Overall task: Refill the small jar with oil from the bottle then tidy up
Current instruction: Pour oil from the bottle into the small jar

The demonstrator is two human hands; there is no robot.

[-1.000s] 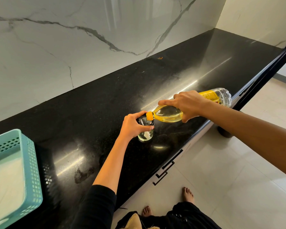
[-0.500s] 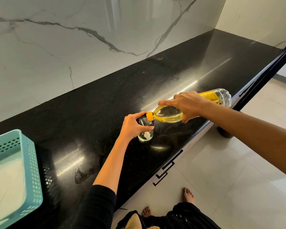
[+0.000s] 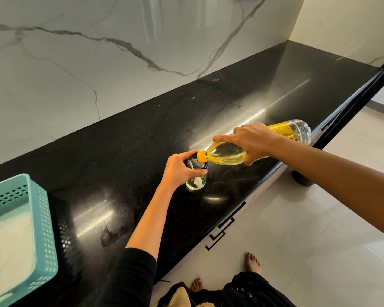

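Near the counter's front edge: your left hand (image 3: pixel 179 169) grips the jar (image 3: pixel 196 175).
Right hand (image 3: pixel 252 140): your fingers clasp the tilted bottle (image 3: pixel 227 154), its mouth over the jar.

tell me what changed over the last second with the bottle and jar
Nothing visibly changed. The right hand holds the bottle tipped with its orange neck at the jar mouth, and the left hand steadies the jar on the counter.

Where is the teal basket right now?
The teal perforated plastic basket sits at the head view's far left edge on the black countertop, well left of both hands.
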